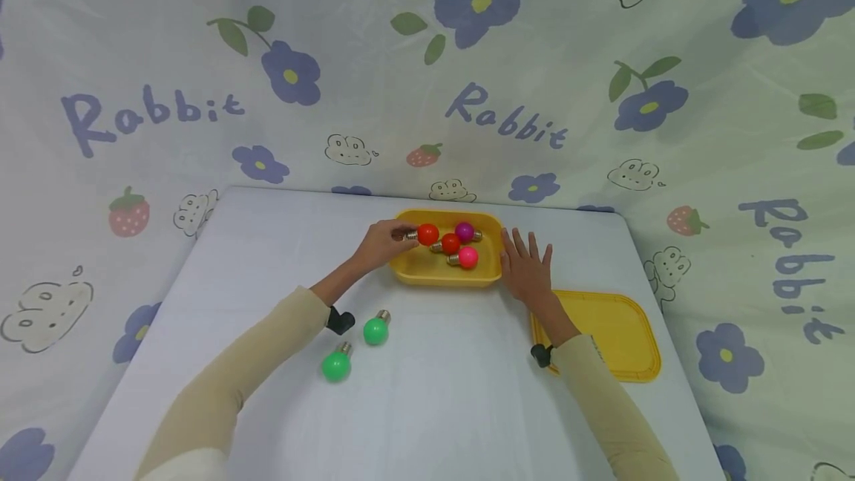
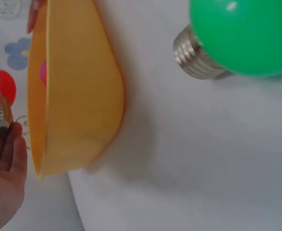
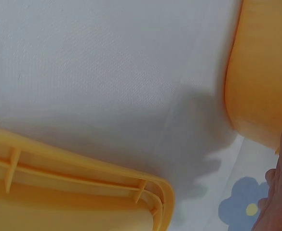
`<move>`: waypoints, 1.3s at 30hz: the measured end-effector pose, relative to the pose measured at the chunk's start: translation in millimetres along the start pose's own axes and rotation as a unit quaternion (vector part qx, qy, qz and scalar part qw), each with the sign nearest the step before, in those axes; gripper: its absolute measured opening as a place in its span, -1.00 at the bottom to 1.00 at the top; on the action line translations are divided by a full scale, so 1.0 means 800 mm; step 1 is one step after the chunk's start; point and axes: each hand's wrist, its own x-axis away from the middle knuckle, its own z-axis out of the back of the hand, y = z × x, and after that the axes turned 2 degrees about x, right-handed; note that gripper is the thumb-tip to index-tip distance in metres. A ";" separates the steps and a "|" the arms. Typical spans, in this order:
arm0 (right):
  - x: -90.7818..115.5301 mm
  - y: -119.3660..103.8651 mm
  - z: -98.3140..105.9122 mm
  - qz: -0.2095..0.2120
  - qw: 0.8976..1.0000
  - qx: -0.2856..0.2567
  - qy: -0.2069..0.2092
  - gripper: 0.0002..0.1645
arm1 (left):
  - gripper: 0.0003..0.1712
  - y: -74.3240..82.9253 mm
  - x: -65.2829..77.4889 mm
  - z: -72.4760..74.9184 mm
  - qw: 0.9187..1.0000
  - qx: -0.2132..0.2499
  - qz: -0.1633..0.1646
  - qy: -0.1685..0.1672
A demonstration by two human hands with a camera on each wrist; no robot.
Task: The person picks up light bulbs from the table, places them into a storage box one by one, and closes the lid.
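My left hand pinches a red light bulb by its metal screw base, over the left side of a yellow plastic box. In the left wrist view the bulb shows above the box rim, base between thumb and fingers. Inside the box lie another red bulb, a pink bulb and a purple bulb. With fingers spread straight, my right hand rests against the box's right side; the right wrist view catches only its edge.
Two green bulbs lie on the white table in front of the box, near my left forearm. A yellow lid lies partly under my right forearm. Behind the table hangs a patterned cloth.
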 end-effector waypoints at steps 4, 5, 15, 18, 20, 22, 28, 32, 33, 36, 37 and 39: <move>0.001 -0.001 0.000 0.000 1.000 -0.003 0.000 -0.29 | -0.56 -0.003 -0.017 -0.010 1.000 -0.006 0.011 0.002; 0.001 -0.001 0.000 0.000 1.000 -0.002 -0.001 -0.29 | -0.56 -0.003 -0.021 -0.012 1.000 -0.005 0.014 0.002; 0.002 -0.003 -0.001 -0.003 1.000 0.004 -0.006 -0.28 | -0.61 -0.005 -0.047 -0.029 0.998 0.009 0.062 0.006; 0.002 -0.003 -0.001 -0.005 1.000 0.009 -0.004 -0.29 | -0.62 -0.004 -0.053 -0.035 0.998 0.004 0.069 0.007; 0.002 -0.003 -0.002 -0.006 1.000 0.010 -0.004 -0.29 | -0.63 -0.004 -0.057 -0.038 0.997 0.001 0.073 0.009; 0.002 -0.003 -0.003 -0.007 1.000 0.008 -0.003 -0.29 | -0.63 -0.004 -0.061 -0.042 0.997 -0.003 0.076 0.011; 0.001 -0.003 -0.005 -0.009 1.000 0.009 0.002 -0.29 | -0.62 -0.006 -0.069 -0.051 0.996 -0.008 0.088 0.013; 0.000 -0.001 -0.007 -0.008 1.000 0.008 0.006 -0.28 | -0.63 -0.006 -0.071 -0.055 0.995 -0.009 0.097 0.017; 0.000 -0.001 -0.007 -0.007 1.000 0.009 0.007 -0.29 | -0.64 -0.006 -0.071 -0.055 0.995 -0.010 0.098 0.018; 0.000 -0.001 -0.006 -0.006 1.000 0.009 0.009 -0.29 | -0.65 -0.003 -0.070 -0.057 0.995 -0.010 0.100 0.022; 0.000 -0.001 -0.006 -0.006 1.000 0.010 0.009 -0.29 | -0.66 -0.002 -0.070 -0.058 0.995 -0.011 0.101 0.023; 0.000 -0.001 -0.005 -0.004 1.000 0.008 0.009 -0.29 | -0.68 -0.003 -0.071 -0.060 0.994 -0.018 0.101 0.025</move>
